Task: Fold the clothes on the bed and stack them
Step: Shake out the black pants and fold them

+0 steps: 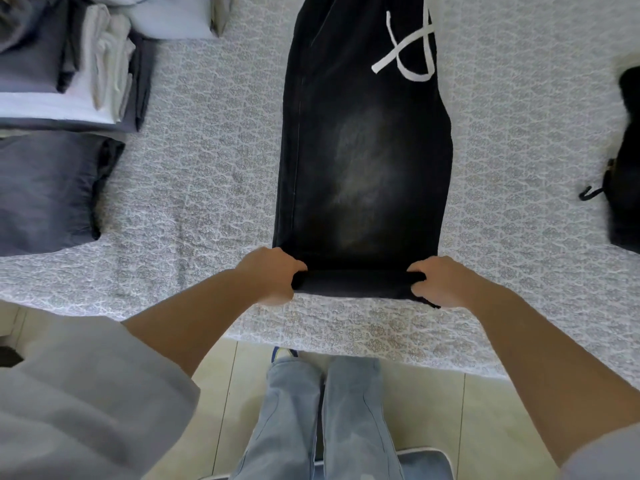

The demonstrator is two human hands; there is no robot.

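A pair of black faded jeans (360, 140) with a white ribbon-shaped mark lies lengthwise down the middle of the bed, doubled leg on leg. My left hand (268, 275) grips the near hem at its left corner. My right hand (441, 280) grips the same hem at its right corner. The hem edge is lifted slightly off the patterned bedspread (207, 168) between the two hands.
A stack of folded grey, white and lavender clothes (76, 64) sits at the back left, with a dark grey pillow (45, 192) in front of it. A black garment (623, 161) lies at the right edge. The bed's near edge runs just below my hands.
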